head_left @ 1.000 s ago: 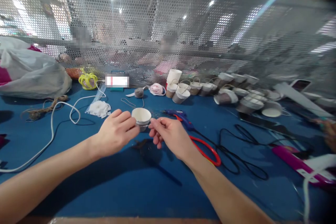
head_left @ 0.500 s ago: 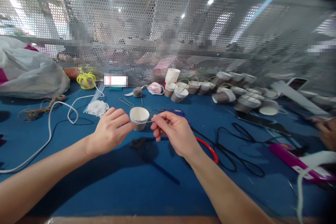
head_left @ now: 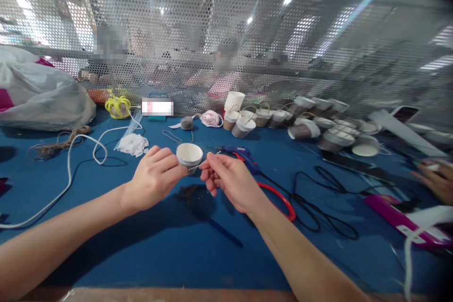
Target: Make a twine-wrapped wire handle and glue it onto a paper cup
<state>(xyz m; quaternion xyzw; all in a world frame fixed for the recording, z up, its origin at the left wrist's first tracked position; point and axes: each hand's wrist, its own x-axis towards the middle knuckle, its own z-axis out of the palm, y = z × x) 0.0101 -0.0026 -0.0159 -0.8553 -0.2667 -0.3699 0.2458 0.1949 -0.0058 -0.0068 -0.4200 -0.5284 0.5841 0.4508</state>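
Note:
A short length of thin twisted cord [head_left: 193, 167] is stretched between my two hands. My left hand [head_left: 155, 177] is closed and pinches one end. With thumb and fingertips my right hand [head_left: 228, 177] grips the other end, its remaining fingers curled. Just behind the cord stands a small white paper cup [head_left: 190, 153], upright, its lower part partly covered by my hands. A blue glue gun [head_left: 244, 158] lies beyond my right hand. Below my hands, a dark long-handled tool [head_left: 215, 229] rests on the blue table [head_left: 148, 255].
Several wrapped cups with handles [head_left: 244, 125] line the back right. A grey yarn ball [head_left: 186, 123], a pink ribbon roll [head_left: 211, 118] and white scraps [head_left: 132, 145] lie behind. A white cable [head_left: 69, 174] runs left; black cord [head_left: 318, 226] coils right. Another person's hand [head_left: 435, 177] is at far right.
My right hand has shifted slightly left along the cord, so the stretch between my hands is shorter. The view has moved a little. The other person's hand at far right has moved.

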